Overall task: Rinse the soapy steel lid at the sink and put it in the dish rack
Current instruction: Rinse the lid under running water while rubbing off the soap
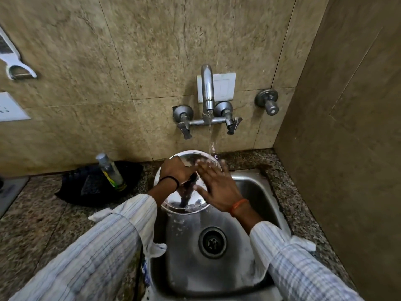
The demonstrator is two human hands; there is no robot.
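The steel sink (217, 268) is set into a speckled stone bench (43, 224). The bowl of the sink is wet, with a round drain (212, 242) in the middle and some white soap suds by its sides. No dishes lie on the bottom of it.

A clear bottle (110, 172) with a grey cap stands on the bench to the left of the sink. It has a yellow and green label, but the words are too blurry to read. The bottle looks nearly empty. It sits on a dark cloth (91, 185) that is bunched up against the wall.

The steel lid (191, 203) is held up over the back part of the sink, tilted so its shiny top faces the camera. A dark knob sits in the middle of it. Water (211, 137) runs down from the tap (207, 88) on the wall and lands on the far edge of the lid.

The left hand (176, 170) is curled tight on the left side of the lid, so this grip is clamped on it. A black band is on that wrist. The right hand (217, 185) lies flat on the right side of the lid with its fingers (205, 165) spread wide apart, so this grip is not closed on the lid. An orange thread is on that wrist. Both arms wear striped sleeves.

A white peeler (16, 66) hangs on the wall at the far left.
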